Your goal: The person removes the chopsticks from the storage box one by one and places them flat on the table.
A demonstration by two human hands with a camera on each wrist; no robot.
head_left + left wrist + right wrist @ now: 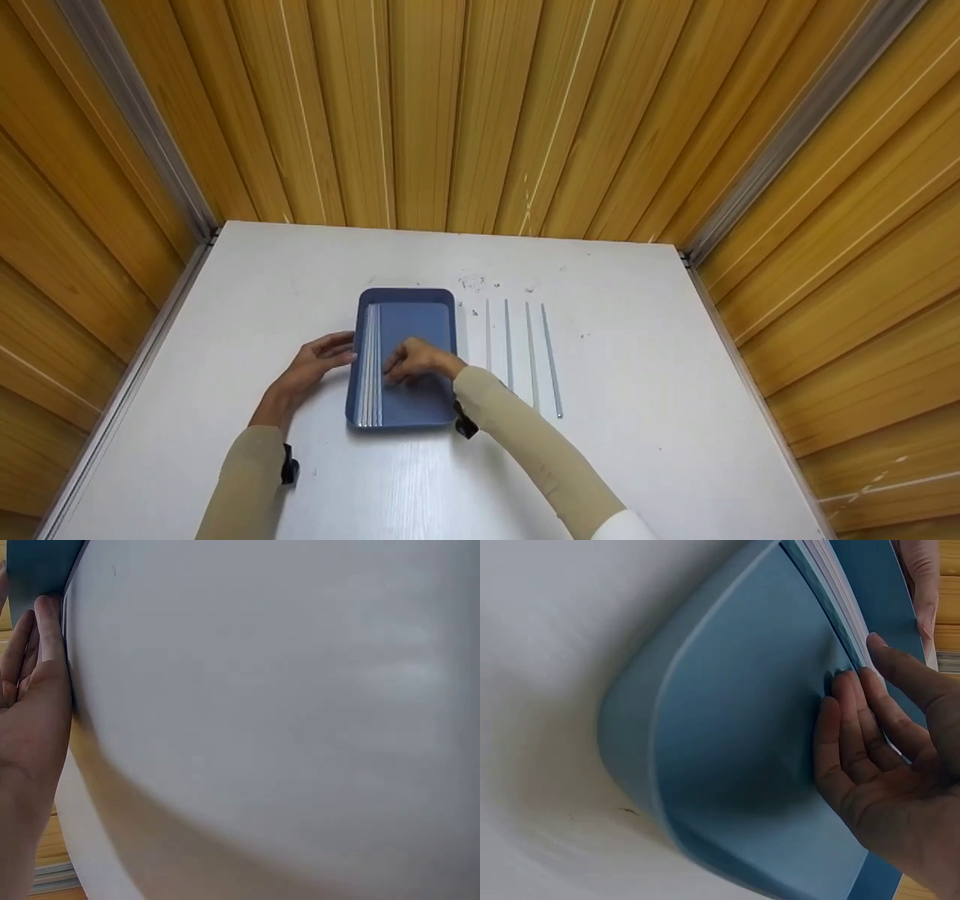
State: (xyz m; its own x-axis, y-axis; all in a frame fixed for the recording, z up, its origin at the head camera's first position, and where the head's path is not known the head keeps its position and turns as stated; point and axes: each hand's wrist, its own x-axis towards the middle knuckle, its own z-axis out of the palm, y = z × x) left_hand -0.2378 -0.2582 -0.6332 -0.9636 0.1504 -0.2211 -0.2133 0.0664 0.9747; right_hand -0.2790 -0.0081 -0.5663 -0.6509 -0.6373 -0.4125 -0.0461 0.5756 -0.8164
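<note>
Now the loose-fingered left hand (pixel 311 366) touches the tray (pixel 420 409) while the right hand (pixel 414 360), gripping or not I can't tell, seems to straighten sticks (pixel 370 397), probably needing soft nudges next.

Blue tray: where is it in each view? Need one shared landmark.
Head: blue tray slightly left of centre, lower half.
Left wrist: only part of the blue tray, top-left corner.
Right wrist: blue tray large, across the middle, cut off by the frame.
Shared landmark: left hand, beside the tray's wall; far left in left wrist, top right in right wrist.
</note>
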